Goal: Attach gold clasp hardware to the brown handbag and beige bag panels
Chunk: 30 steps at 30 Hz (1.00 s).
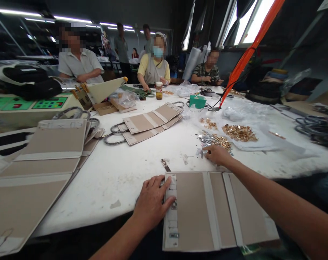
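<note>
A beige bag panel (192, 209) with pale fabric strips lies flat in front of me at the table's near edge. My left hand (153, 202) rests on its left edge, fingers spread and thumb on the strip with small metal fittings. A zipper pull (165, 165) sits just beyond the panel's top left corner. My right hand (218, 155) reaches past the panel to small silver metal pieces (199, 152), fingers pinched together. What is between the fingertips is too small to make out. Just behind it is a pile of silver and gold metal pieces (214, 140).
Stacked bag panels with handles lie at left (54, 139) and mid-table (145, 122). Gold fittings (238, 133) lie on plastic at right. A jar (159, 91), a green box (197, 101) and an orange hanging strip (242, 61) stand farther back. Other people work across the table.
</note>
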Each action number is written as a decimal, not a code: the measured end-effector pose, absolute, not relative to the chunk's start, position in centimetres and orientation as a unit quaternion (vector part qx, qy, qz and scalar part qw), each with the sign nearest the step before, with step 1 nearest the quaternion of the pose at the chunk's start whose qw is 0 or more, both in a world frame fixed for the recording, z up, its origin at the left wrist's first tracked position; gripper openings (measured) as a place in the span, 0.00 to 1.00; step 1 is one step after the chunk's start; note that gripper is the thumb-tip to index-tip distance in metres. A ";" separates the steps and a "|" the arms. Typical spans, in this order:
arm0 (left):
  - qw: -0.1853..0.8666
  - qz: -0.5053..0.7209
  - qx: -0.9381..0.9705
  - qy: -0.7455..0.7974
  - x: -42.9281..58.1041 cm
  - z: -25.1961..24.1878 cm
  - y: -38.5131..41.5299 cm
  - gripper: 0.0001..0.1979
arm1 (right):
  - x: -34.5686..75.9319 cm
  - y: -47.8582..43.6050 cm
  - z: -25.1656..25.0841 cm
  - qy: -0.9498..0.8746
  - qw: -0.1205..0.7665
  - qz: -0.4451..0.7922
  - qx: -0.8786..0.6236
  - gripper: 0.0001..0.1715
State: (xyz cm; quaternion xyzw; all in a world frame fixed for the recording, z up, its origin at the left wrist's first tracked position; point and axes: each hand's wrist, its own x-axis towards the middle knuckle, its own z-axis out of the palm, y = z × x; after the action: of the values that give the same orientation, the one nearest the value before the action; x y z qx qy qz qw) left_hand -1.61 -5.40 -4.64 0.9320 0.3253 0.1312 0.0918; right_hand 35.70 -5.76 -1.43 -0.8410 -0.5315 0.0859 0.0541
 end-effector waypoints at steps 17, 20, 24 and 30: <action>0.127 0.148 0.920 0.340 -1.6 -4.3 -5.9 0.31 | 28.4 -8.0 3.4 -0.565 0.161 0.196 -0.785 0.12; 0.131 0.151 0.919 0.341 -1.6 -4.3 -5.9 0.31 | 22.7 -9.1 3.3 -0.527 0.233 0.319 -0.752 0.16; 0.131 0.156 0.917 0.342 -1.7 -4.4 -6.0 0.32 | 19.5 -9.2 0.8 -0.538 0.259 0.345 -0.724 0.15; 0.133 0.170 0.915 0.341 -1.9 -4.6 -6.1 0.32 | 20.4 -9.7 -0.8 -0.567 0.205 0.335 -0.724 0.15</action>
State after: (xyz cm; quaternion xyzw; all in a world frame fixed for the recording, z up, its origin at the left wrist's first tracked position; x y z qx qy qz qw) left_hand -1.87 -6.12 -4.64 0.9149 0.3415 0.1697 0.1328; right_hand 20.43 -9.71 -0.81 -0.7239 -0.5674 0.3348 0.2046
